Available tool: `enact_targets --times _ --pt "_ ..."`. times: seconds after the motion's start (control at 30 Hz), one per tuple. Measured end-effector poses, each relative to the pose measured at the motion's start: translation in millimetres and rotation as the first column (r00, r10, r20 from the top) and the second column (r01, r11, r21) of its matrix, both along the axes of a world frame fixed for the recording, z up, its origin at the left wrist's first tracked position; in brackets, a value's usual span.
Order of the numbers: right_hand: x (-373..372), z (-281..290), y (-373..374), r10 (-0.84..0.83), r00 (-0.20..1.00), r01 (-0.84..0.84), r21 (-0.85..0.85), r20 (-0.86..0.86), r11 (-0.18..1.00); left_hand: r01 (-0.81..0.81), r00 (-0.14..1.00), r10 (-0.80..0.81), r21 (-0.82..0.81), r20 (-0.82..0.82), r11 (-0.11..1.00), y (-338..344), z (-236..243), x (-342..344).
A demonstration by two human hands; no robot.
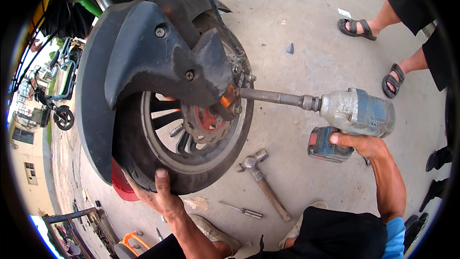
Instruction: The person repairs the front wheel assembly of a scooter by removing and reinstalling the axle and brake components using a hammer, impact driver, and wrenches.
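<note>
My right hand [360, 144] is wrapped round the grip of a cordless impact wrench [357, 110], grey and blue with a battery pack [328, 144] at its base. Its long socket extension [275, 97] reaches left to the axle end of a scooter's front wheel [191, 165], where the socket tip meets the hub under the fork cover. With my left hand [160, 194] I grip the lower tyre, thumb on its near side; the other fingers are mostly hidden behind it. A scuffed black fender cover [158, 67] with two screws hangs over the wheel.
A hammer [266, 187] and a screwdriver [244, 210] lie on the concrete near my feet. Something red [123, 182] sits behind the tyre. At the upper right stands a person in sandals [357, 29]. Another scooter [52, 105] is parked far left, and an orange-framed object [132, 242] is at lower left.
</note>
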State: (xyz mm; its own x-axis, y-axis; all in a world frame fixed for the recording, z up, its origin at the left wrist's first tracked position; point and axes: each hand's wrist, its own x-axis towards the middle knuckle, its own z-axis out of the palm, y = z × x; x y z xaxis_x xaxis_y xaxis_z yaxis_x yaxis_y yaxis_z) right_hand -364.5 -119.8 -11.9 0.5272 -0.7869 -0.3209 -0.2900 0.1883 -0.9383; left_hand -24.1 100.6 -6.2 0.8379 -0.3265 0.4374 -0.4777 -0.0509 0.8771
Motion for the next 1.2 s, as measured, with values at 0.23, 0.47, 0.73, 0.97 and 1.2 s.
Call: enact_targets --times 0.23,0.47,0.73,0.97,1.2 --pt "4 18 -6 0.057 0.985 -0.083 -0.153 -0.164 0.985 0.033 0.999 -0.033 0.002 -0.002 0.999 -2 5 -2" --pt "3 17 -12 0.104 0.962 -0.159 -0.212 -0.251 0.964 0.024 0.997 -0.022 0.019 -0.074 1.0 -1 9 0" --pt "-8 -10 0 -0.026 0.981 0.048 -0.111 0.193 0.993 0.089 0.995 -0.088 0.009 -0.047 0.996 1 6 1" --pt "17 -8 2 -0.104 0.928 0.086 0.066 0.357 0.994 0.04 0.997 -0.041 0.004 0.067 0.999 -2 -2 -4" --pt "21 -1 -4 -0.056 0.92 -0.006 0.158 0.388 0.987 0.035 0.998 -0.033 -0.043 0.048 0.998 -5 -5 -2"
